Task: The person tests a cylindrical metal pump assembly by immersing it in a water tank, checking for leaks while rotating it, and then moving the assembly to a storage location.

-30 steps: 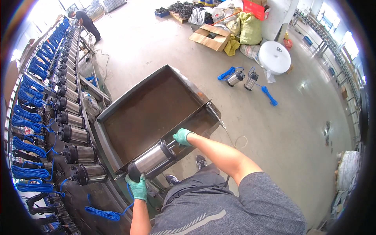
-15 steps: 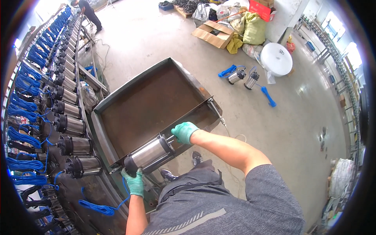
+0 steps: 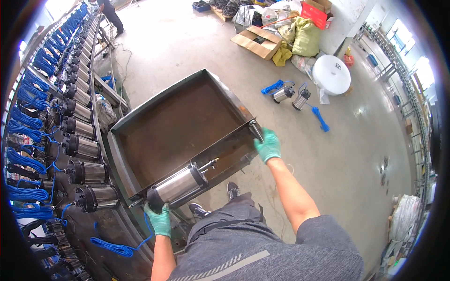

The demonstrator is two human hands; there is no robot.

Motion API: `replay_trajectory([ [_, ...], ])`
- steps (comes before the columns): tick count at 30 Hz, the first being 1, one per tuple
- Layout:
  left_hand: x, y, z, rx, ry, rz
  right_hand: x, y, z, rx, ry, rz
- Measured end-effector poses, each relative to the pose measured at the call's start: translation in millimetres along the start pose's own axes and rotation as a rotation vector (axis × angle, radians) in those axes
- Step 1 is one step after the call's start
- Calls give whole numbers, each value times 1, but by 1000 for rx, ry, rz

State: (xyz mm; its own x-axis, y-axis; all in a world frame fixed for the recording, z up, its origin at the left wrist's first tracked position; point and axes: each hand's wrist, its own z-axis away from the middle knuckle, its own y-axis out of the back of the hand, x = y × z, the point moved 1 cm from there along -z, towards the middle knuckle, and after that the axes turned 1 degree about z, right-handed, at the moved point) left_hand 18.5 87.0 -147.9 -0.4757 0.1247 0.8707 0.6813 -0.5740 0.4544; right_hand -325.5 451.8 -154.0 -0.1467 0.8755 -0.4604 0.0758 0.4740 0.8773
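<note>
A submersible pump [image 3: 177, 186], a steel cylinder with black ends, lies on its side along the near edge of a brown-floored metal tank [image 3: 123, 122]. My left hand [image 3: 160, 220], in a green glove, is closed on the pump's black left end. From its right end juts a thin metal fitting [image 3: 208, 165] with a brass-coloured tip. At the tank's right corner my gloved right hand [image 3: 269, 146] is closed round a metal hose fitting [image 3: 256, 129], whose lower part the fingers hide. A blue cable coil [image 3: 112, 246] lies left of my left hand.
A long row of similar pumps [image 3: 86, 172] with blue cable coils lines the bench at left. Two pumps [image 3: 283, 94] stand on the floor to the right, near a white roll [image 3: 331, 75]. Beyond are a cardboard box [image 3: 257, 41] and sacks [image 3: 307, 37]. Another person [image 3: 110, 16] stands far left.
My right hand has let go of the fitting on the pump's end and moved right to the hose fitting at the tank's corner. My left hand stays on the pump.
</note>
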Motion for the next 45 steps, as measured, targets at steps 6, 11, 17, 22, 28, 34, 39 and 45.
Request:
replay_trajectory([
  [6, -17, 2, -5, 27, -6, -6, 48, -47, -34, -423, -444, -250],
  [11, 4, -2, 1, 43, -44, -58, -5, -34, -78, -424, -702, -689],
  [17, 28, 4, -1, 69, 6, -177, -58, 1, -49, -371, -87, -560],
  [22, 30, 4, -10, 21, 42, -174, -64, -20, -8, -621, -125, -804],
  [28, 42, 8, -11, 20, 43, -272, -107, -24, 22, -995, -467, -968],
  [34, 41, 9, -12, 6, 18, -277, -107, -51, 26, -945, -521, -1078],
  [39, 46, 10, -11, -16, 85, -226, -111, -60, 30, -908, -526, -1051],
  [45, 28, 11, -15, 16, -12, -286, -116, -62, 33, -875, -563, -1030],
])
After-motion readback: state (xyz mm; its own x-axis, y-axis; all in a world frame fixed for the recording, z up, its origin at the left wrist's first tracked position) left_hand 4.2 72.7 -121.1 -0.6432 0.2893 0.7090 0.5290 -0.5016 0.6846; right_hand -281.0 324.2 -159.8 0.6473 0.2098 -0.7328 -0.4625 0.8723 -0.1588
